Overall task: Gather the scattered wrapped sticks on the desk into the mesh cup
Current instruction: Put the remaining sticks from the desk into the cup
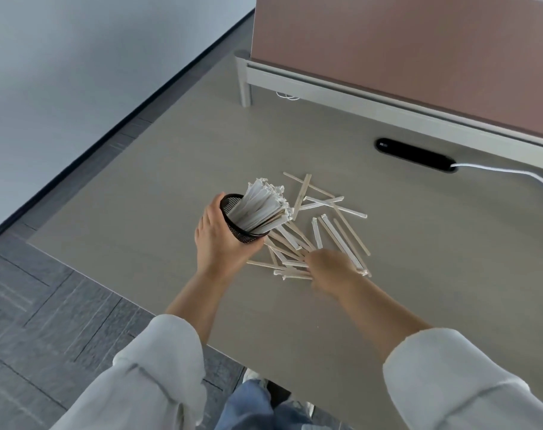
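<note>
My left hand (pixel 222 240) grips a black mesh cup (pixel 237 226), tilted toward the right and lifted near the desk's middle. A thick bundle of wrapped sticks (pixel 261 206) pokes out of the cup. Several more wrapped sticks (pixel 323 225) lie scattered on the desk to the right of the cup. My right hand (pixel 334 270) is blurred and rests on the near end of that pile, fingers down among the sticks; whether it grips any is hidden.
The grey desk (pixel 171 187) ends at left and near edges, with dark carpet below. A pink divider panel (pixel 419 57) on a white rail stands at the back. A black cable slot (pixel 416 155) with a white cable lies back right.
</note>
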A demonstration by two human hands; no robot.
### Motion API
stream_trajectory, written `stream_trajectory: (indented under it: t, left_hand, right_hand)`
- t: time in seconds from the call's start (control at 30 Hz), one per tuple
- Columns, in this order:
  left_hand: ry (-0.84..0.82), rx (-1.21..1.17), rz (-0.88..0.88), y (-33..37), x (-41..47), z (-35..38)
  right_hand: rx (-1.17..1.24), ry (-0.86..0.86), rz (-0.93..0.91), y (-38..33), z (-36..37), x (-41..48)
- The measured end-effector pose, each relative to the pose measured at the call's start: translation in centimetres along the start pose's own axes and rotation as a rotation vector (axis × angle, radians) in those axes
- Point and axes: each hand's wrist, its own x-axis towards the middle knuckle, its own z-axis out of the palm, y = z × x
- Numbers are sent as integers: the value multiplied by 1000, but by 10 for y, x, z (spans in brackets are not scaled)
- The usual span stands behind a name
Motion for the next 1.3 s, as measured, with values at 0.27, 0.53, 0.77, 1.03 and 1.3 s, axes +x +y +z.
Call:
stream_trajectory:
  t: [0.27,0.53,0.77,1.03,1.3]
  left_hand:
    - [-5,18,-3,3,-4,1]
    - [7,2,-6,6,2,7]
    - [0,-9,-2,1,18,8]
    - [-43,9,-6,-13,45,2]
    - [-78,46,23,-28,63,-4]
  right_hand:
    - [18,7,18,11,2,-6]
    - [275,81,28,23,-15,-12]
    - [316,140,81,20,-18,-5]
    - [460,154,71,-14,-42,26]
    - [281,77,122,-40,-30,59]
